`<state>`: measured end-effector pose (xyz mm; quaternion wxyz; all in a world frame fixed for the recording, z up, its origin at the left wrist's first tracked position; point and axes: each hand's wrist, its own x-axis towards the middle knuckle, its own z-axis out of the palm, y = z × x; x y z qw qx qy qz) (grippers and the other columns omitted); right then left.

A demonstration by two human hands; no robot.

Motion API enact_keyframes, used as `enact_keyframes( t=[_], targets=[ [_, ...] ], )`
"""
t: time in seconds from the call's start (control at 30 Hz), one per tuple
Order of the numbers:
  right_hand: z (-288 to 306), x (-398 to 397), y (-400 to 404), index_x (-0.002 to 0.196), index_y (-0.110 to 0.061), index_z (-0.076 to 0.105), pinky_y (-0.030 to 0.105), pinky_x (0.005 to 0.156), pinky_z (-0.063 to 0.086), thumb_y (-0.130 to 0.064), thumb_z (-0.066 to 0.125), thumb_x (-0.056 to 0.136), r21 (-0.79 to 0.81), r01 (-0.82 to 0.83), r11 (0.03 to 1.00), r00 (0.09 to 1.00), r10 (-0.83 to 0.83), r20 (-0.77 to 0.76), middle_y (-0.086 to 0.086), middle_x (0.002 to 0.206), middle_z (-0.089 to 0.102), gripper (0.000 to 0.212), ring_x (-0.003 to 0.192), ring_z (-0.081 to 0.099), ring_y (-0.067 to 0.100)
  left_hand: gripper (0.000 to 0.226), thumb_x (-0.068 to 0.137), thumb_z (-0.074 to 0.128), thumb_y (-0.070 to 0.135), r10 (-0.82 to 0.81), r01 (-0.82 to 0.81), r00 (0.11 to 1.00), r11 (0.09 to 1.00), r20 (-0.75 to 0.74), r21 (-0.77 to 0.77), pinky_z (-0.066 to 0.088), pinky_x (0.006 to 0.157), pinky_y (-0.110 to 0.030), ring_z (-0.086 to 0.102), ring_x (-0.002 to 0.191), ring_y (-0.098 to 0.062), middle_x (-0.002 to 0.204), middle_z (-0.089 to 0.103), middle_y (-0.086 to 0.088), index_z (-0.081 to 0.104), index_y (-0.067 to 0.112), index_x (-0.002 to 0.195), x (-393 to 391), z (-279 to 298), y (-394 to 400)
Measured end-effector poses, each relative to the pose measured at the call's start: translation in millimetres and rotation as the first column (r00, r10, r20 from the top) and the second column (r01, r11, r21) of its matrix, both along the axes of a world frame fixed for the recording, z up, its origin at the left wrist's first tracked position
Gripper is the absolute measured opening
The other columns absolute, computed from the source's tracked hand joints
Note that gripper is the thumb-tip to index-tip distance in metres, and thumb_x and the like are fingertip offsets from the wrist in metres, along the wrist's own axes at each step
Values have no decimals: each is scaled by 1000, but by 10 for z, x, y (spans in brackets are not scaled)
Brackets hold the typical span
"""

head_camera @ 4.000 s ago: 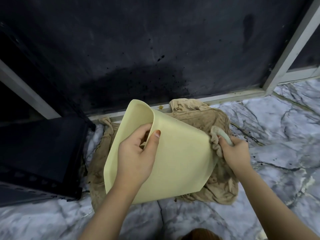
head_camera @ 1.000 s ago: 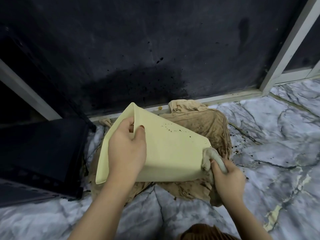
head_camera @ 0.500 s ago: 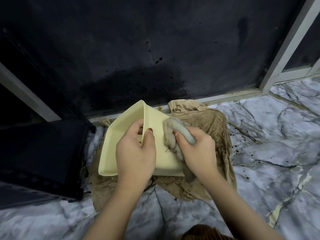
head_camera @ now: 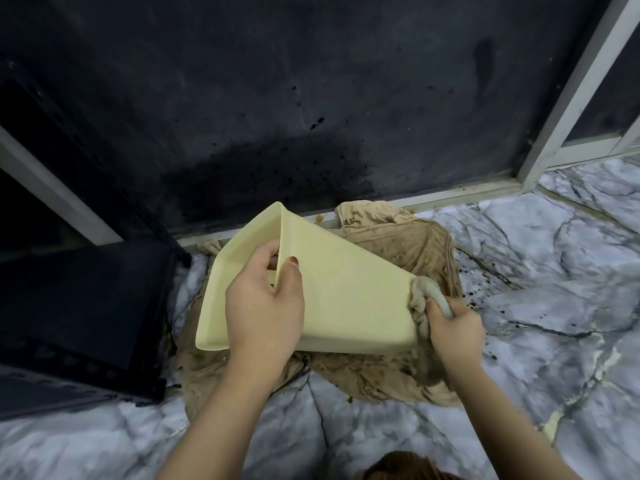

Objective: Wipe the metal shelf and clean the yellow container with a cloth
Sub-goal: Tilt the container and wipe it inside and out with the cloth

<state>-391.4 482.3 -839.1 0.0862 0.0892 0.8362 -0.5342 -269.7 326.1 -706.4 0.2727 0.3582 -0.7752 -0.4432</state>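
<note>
Hands work a yellow container [head_camera: 346, 299] held tilted above a marble floor [head_camera: 536, 306], its open mouth turned to the left. The left hand [head_camera: 263, 306] grips the rim, fingers curled inside and thumb pressed on the outer wall. The right hand [head_camera: 453, 327] clutches a bunched grey cloth [head_camera: 424, 299], fingers closed around it, and presses it against the container's far right corner. Beneath the container lies a larger brown rag [head_camera: 415, 251], soiled and crumpled, spread over the floor and hidden in part by the container and both forearms. Dark specks dot the marble just right of the rag. A black metal shelf [head_camera: 79, 306] sits at the left, resting on the floor beside the rag, its perforated edge facing the camera. Behind everything stands a dark panel [head_camera: 311, 81], stained and speckled near its base, set in a pale frame [head_camera: 571, 91] that runs along the floor line and rises at the right.
</note>
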Motion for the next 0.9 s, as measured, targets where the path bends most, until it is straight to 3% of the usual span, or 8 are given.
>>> enact_keyframes(
  t=[0.17, 0.27, 0.4, 0.5, 0.6, 0.7, 0.8, 0.9],
  targets=[
    [162, 318, -156, 96, -12, 70, 30, 66, 37, -23, 56, 88, -46, -19, 999, 994, 14, -107, 9, 77, 63, 20, 80, 58, 29, 22, 92, 48, 18, -18, 19, 1000, 1000, 4, -18, 40, 53, -4, 54, 67, 15, 82, 61, 21, 61, 30, 105, 7, 4, 46],
    [397, 461, -335, 88, -12, 69, 26, 62, 32, -22, 58, 86, -55, -137, 989, 962, 120, -246, 2, 77, 60, 15, 75, 55, 20, 22, 92, 48, 18, -39, 39, 999, 999, 3, -34, 40, 54, -4, 55, 70, 14, 82, 62, 21, 61, 29, 105, 12, -9, 75],
    [636, 548, -504, 75, -18, 67, 7, 57, 36, -17, 61, 84, -112, -251, 961, 897, 188, -400, -9, 67, 55, 11, 70, 53, 2, 22, 92, 48, 19, -84, 85, 996, 996, 20, -27, 44, 57, -11, 57, 74, 10, 85, 62, 22, 59, 31, 107, 5, 3, 83],
    [660, 557, -500, 76, -18, 67, 6, 56, 36, -17, 62, 85, -126, -267, 956, 887, 192, -420, -9, 66, 54, 10, 69, 53, -1, 26, 93, 47, 17, -157, 156, 987, 987, 38, 29, 49, 61, -21, 59, 73, 6, 88, 63, 20, 54, 37, 110, -11, 50, 71],
    [638, 573, -461, 82, -16, 70, 4, 59, 37, -15, 64, 84, -144, -271, 952, 884, 187, -429, -9, 71, 58, 7, 74, 54, -3, 29, 94, 47, 19, -203, 198, 977, 976, 58, 88, 44, 55, -8, 57, 70, 15, 88, 61, 23, 52, 38, 116, -45, 101, 67],
    [597, 643, -453, 86, -17, 72, 2, 64, 38, -15, 66, 83, -144, -296, 944, 870, 204, -449, -13, 74, 59, 7, 77, 55, -6, 22, 94, 48, 26, -120, 118, 992, 992, 47, 48, 41, 52, -5, 57, 66, 11, 82, 62, 20, 59, 30, 113, -59, 121, 40],
    [609, 688, -483, 88, -19, 72, 3, 66, 39, -18, 67, 82, -154, -309, 939, 862, 207, -463, -16, 76, 59, 8, 81, 57, -2, 24, 95, 47, 23, -51, 50, 998, 999, 34, 9, 41, 55, -14, 57, 68, 1, 81, 61, 18, 62, 27, 112, -45, 126, 23],
    [711, 666, -543, 86, -21, 71, 4, 65, 40, -20, 66, 82, -166, -334, 928, 844, 216, -490, -18, 75, 59, 7, 81, 57, 0, 24, 94, 48, 22, -33, 33, 999, 999, 0, 12, 43, 52, -9, 56, 60, 10, 79, 61, 18, 63, 28, 111, -34, 110, 43]
  ],
)
